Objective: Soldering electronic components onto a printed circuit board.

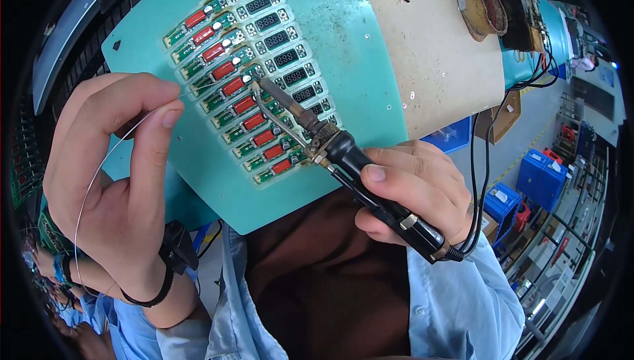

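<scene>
My left hand (119, 142) pinches a thin solder wire (84, 203) between thumb and forefinger. The wire's free end reaches over the left side of a panel of circuit boards (222, 51). Each board carries a red rectangular component, and a row of small dark digit displays (286, 58) runs along the panel's right side. My right hand (419, 188) is wrapped round a black soldering iron (347, 155) with a thin metal tube fixed alongside its barrel. The iron's tip is at a board in the middle of the panel; whether it touches cannot be made out.
The panel lies on a teal mat (343, 23) beside a beige surface (436, 76). A stained round holder (485, 10) stands at the far right. Black cables (477, 162) trail from the iron. Blue crates (541, 174) sit on the right, and another person's arm (46, 264) shows at left.
</scene>
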The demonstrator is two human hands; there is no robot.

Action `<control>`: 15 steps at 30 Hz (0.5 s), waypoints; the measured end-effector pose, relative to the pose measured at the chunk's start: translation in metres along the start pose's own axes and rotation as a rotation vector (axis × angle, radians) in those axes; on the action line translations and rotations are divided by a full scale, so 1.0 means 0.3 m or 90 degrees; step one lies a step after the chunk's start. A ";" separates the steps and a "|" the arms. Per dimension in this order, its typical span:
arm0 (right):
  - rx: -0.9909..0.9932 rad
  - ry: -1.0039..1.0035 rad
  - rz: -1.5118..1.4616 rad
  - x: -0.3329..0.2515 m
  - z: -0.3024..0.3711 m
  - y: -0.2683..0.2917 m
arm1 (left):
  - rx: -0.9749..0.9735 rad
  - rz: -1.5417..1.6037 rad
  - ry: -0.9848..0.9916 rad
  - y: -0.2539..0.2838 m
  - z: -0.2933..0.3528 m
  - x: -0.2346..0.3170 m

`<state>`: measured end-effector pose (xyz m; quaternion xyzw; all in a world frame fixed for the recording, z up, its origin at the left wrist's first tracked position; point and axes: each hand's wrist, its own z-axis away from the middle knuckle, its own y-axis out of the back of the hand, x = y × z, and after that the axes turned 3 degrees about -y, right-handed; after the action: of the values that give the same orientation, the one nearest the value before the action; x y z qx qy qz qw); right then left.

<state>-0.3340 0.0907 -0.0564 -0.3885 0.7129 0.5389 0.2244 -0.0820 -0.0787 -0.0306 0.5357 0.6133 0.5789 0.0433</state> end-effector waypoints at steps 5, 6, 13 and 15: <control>0.007 0.004 -0.008 -0.001 0.000 -0.006 | -0.009 0.000 -0.006 0.001 -0.003 0.002; 0.010 0.003 -0.006 -0.004 0.000 -0.007 | -0.009 0.001 -0.004 0.001 -0.003 0.004; 0.027 0.010 0.000 0.003 0.005 -0.017 | -0.018 0.010 -0.001 -0.008 -0.006 -0.001; 0.026 0.010 0.002 0.001 0.005 -0.018 | -0.019 0.013 0.004 -0.009 -0.004 -0.002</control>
<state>-0.3302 0.0915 -0.0603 -0.3870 0.7261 0.5213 0.2262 -0.0842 -0.0792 -0.0327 0.5391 0.5993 0.5902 0.0436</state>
